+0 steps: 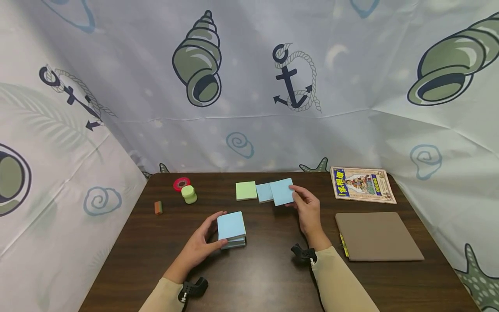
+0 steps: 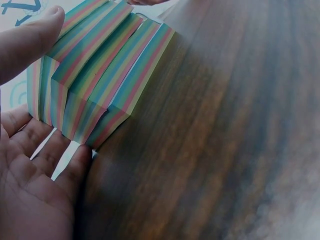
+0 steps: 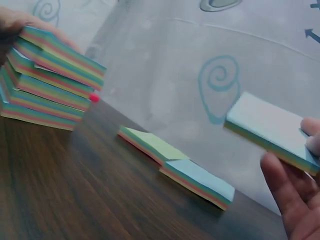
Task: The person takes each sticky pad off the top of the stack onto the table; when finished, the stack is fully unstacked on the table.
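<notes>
Several multicoloured sticky note pads form a stack (image 1: 231, 226) with a blue top, left of the table's middle. My left hand (image 1: 200, 242) grips it from the left, thumb on the near side. Striped pad edges (image 2: 112, 65) show between that thumb and the fingers in the left wrist view. My right hand (image 1: 309, 210) pinches a single blue-topped sticky note pad (image 1: 281, 191) by its right edge, raised above the table. Below and left of it lies another blue-topped pad (image 1: 264, 193), touching a green-topped pad (image 1: 245, 190). Both lie flat.
On the left of the dark wooden table (image 1: 265, 273) are a red ring-shaped roll (image 1: 181, 183), a light green lidded jar (image 1: 189, 195) and a small orange-and-green block (image 1: 158, 207). An illustrated booklet (image 1: 362, 185) and a brown-covered notebook (image 1: 378, 236) lie at right. Printed cloth (image 1: 249, 86) hangs behind.
</notes>
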`<action>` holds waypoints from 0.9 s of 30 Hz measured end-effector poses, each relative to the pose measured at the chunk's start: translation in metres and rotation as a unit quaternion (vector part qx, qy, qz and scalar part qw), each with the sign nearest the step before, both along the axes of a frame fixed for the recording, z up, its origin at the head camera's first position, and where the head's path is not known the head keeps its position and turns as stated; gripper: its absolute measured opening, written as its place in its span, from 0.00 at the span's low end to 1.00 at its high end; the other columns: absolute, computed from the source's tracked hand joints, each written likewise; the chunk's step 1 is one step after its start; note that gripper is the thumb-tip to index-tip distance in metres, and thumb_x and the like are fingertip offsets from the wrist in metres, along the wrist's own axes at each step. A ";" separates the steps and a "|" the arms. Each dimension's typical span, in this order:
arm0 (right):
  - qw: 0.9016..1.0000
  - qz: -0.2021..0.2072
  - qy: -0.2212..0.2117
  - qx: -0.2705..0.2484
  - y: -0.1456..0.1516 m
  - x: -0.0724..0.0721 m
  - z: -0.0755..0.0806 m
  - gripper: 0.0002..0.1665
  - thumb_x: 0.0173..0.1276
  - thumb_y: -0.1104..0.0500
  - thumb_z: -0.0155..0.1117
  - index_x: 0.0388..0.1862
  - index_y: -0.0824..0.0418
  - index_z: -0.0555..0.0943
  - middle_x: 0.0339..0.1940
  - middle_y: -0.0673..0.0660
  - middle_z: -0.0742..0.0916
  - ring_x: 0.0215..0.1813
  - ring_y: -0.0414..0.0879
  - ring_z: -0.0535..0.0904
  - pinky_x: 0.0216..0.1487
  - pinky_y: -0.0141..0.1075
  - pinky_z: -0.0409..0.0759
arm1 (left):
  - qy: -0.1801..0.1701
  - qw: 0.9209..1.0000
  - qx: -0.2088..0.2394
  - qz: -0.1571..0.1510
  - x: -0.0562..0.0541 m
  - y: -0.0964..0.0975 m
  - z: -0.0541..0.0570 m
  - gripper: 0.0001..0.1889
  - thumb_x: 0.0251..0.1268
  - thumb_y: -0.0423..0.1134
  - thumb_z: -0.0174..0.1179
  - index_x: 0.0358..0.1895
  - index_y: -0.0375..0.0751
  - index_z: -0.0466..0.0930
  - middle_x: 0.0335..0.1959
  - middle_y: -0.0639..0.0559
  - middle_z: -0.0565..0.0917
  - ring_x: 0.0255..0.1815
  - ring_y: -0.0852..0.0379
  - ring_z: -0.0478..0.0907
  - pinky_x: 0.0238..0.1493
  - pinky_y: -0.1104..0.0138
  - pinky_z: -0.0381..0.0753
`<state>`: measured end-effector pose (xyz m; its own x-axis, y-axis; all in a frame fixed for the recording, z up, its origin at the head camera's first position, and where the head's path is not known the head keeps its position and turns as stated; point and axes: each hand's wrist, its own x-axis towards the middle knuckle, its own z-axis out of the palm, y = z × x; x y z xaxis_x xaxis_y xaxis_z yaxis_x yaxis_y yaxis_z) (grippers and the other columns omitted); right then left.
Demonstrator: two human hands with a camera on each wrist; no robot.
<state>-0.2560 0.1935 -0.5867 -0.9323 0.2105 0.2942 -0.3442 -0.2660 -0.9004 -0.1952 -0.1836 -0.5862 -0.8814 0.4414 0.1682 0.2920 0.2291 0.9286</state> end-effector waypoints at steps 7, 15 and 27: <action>0.995 -0.092 0.001 0.033 0.015 -0.005 0.001 0.19 0.78 0.74 0.64 0.65 0.69 0.86 0.65 0.69 0.87 0.44 0.46 0.80 0.45 0.37 0.90 | -0.008 1.000 -0.003 0.004 0.001 0.000 0.001 0.47 0.71 0.39 0.76 0.88 0.47 0.58 0.86 0.47 0.67 0.81 0.53 0.70 0.77 0.80 0.65; 0.982 -0.134 -0.044 0.123 0.020 -0.006 -0.002 0.25 0.76 0.74 0.67 0.70 0.65 0.84 0.64 0.69 0.83 0.42 0.40 0.74 0.43 0.23 0.81 | -0.001 1.000 -0.004 0.003 0.001 0.000 -0.002 0.47 0.71 0.39 0.75 0.87 0.47 0.58 0.86 0.46 0.67 0.81 0.57 0.70 0.77 0.81 0.64; 0.886 -0.163 -0.101 0.422 0.017 -0.008 -0.006 0.27 0.79 0.63 0.68 0.75 0.61 0.81 0.72 0.68 0.83 0.72 0.69 0.74 0.73 0.65 0.66 | 0.002 1.000 -0.006 0.003 0.001 0.000 0.000 0.46 0.72 0.39 0.75 0.88 0.47 0.58 0.85 0.46 0.68 0.81 0.48 0.70 0.78 0.78 0.66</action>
<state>-0.2638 0.2107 -0.5923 -0.9137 0.2629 0.3098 -0.0882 0.6160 -0.7828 -0.1945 -0.1832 -0.5859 -0.8831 0.4389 0.1658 0.2940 0.2424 0.9246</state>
